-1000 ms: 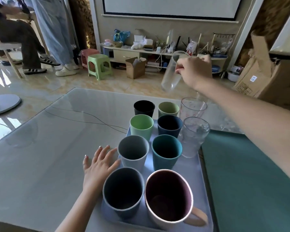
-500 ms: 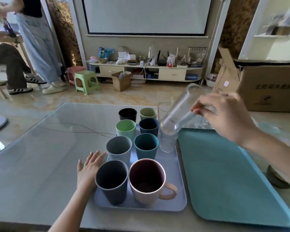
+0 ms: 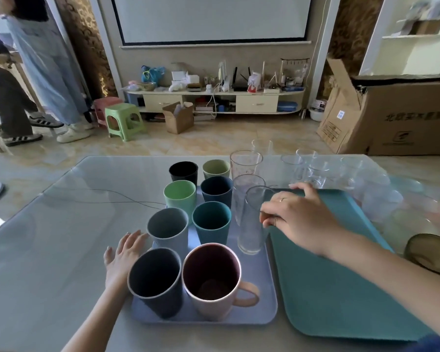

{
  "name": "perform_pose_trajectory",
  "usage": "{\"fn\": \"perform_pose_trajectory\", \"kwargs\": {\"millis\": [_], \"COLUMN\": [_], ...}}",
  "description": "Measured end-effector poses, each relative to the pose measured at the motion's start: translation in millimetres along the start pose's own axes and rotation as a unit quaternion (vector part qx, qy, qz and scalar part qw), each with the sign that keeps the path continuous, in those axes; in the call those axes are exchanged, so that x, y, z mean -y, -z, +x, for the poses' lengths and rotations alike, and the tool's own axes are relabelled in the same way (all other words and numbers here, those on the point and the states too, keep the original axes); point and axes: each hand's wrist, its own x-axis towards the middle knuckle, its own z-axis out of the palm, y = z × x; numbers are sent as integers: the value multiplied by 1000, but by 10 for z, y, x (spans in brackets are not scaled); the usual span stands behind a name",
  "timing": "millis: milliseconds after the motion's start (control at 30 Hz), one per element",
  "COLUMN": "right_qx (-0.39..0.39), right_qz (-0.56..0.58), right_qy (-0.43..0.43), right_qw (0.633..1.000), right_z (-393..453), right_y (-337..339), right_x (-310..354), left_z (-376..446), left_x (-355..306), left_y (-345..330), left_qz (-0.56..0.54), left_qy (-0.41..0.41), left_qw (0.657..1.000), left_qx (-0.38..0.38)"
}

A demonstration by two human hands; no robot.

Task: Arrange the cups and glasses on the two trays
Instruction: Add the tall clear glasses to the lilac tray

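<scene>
Cups (image 3: 211, 222) on lilac tray (image 3: 269, 295), glass-topped table (image 3: 48, 237), tiled living-room floor (image 3: 214, 144)

The right hand (image 3: 294, 215) has brought the tilted glass (image 3: 252, 222) down upright onto the lavender tray (image 3: 269, 295).

right hand (image 3: 299, 219) — fingers apparently pinching tall glass (image 3: 252, 222) on lavender tray (image 3: 269, 295) | left hand (image 3: 123, 255) flat on table (image 3: 48, 250)

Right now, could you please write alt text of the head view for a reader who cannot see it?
The right hand sets a tall clear glass upright on the lavender tray, beside eight coloured cups in two rows. The left hand rests flat on the table at the tray's left edge. An empty teal tray lies to the right.
</scene>
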Motion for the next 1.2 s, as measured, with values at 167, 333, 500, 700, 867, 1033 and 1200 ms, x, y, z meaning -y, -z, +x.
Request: {"fn": "perform_pose_trajectory", "kwargs": {"millis": [167, 333, 500, 700, 867, 1033, 1200], "right_qx": [46, 49, 109, 39, -41, 99, 103], "right_qz": [-22, -37, -9, 255, 129, 4, -23], "right_qy": [14, 11, 25, 4, -92, -157, -169], "right_qw": [999, 998, 994, 966, 987, 983, 980], "right_z": [97, 130, 188, 469, 1243, 1779, 2142], "right_y": [-151, -167, -60, 249, 203, -266, -499], "right_x": [56, 94, 86, -127, -763, -1038, -1126], "left_z": [12, 20, 10, -7, 7, 40, 68], "left_x": [12, 15, 11, 6, -8, 16, 60], "left_y": [-23, -31, -32, -19, -8, -66, -108], "left_qz": [-12, -24, -24, -22, -25, -29, -28], "left_qy": [-2, 2, 2, 0, 2, 11, 17], "left_qw": [1000, 1000, 1000, 1000, 1000, 999, 999], "left_qx": [-11, -12, -13, -17, -18, -25, -20]}}
